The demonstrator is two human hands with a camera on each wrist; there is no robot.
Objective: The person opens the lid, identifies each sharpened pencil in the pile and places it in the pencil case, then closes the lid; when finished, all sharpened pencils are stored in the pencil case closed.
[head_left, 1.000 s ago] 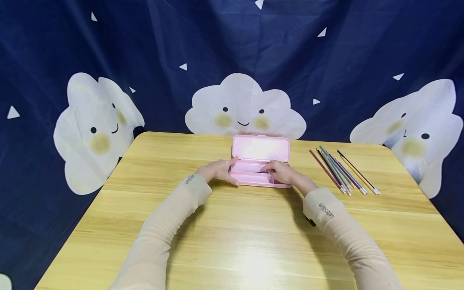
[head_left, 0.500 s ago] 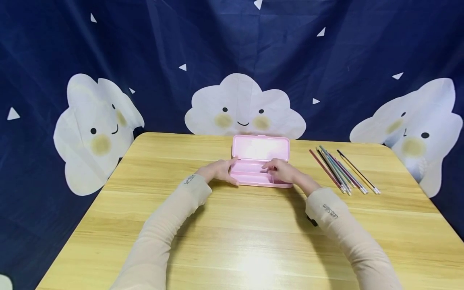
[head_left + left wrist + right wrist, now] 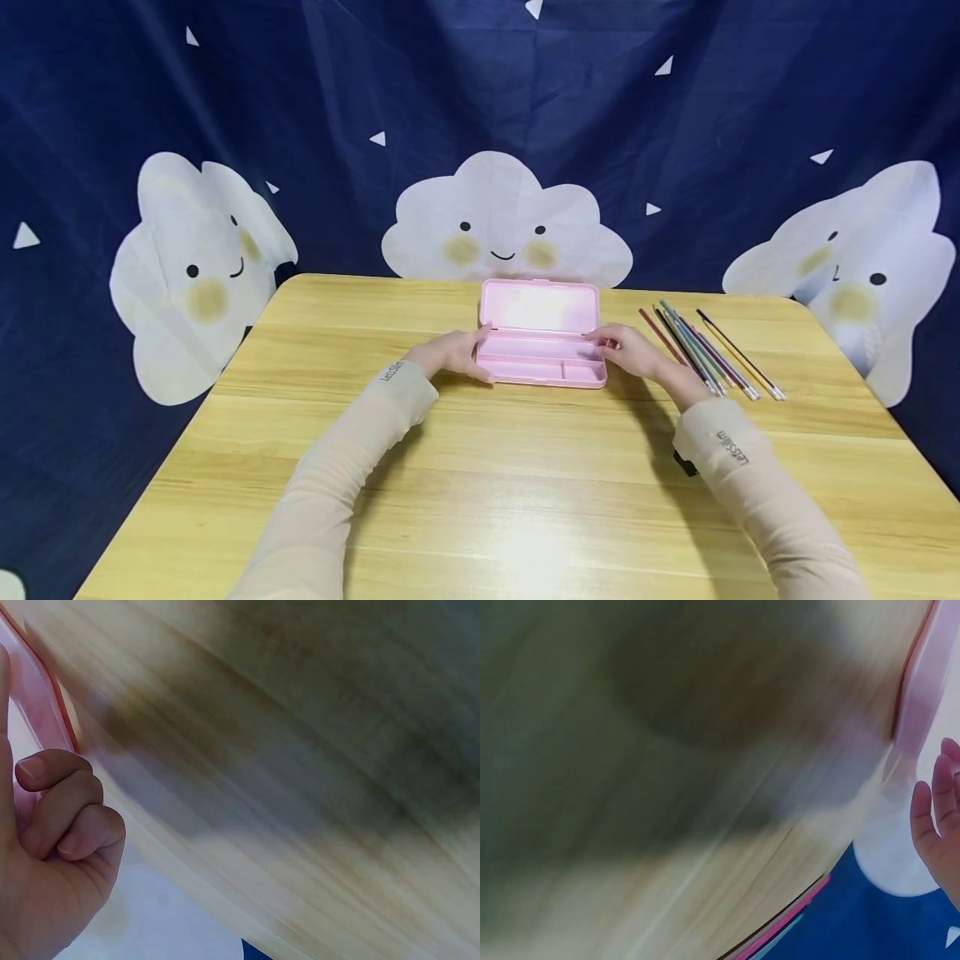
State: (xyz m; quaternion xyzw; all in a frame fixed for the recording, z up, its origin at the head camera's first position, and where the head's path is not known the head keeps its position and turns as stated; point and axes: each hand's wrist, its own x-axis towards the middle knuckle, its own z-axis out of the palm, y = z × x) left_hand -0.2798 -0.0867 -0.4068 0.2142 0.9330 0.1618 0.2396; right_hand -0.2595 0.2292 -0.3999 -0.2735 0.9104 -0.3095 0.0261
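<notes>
An open pink pencil case [image 3: 540, 383] lies near the far edge of the table, its lid [image 3: 540, 307] tipped back. Inside are a long back compartment and a front one with a divider toward the right; nothing shows in them. My left hand [image 3: 453, 352] grips the case's left end between thumb and forefinger. In the left wrist view that hand's other fingers [image 3: 67, 802] are curled in beside the pink edge. At the case's right end is my right hand [image 3: 633, 352], its fingertips over the rim. The right wrist view shows its fingers [image 3: 922, 806] loosely bent, holding nothing.
Several pencils [image 3: 690, 346] lie in a loose bundle right of the case, with a dark pencil [image 3: 738, 354] slightly apart. A wooden table [image 3: 480, 483] spreads in front. Behind it hangs a dark blue curtain [image 3: 337, 100] with white clouds.
My right hand has come out of the case and moved right to its end, uncovering the small front compartment. A dark strip seen inside a second ago no longer shows. The left hand has stayed put.
</notes>
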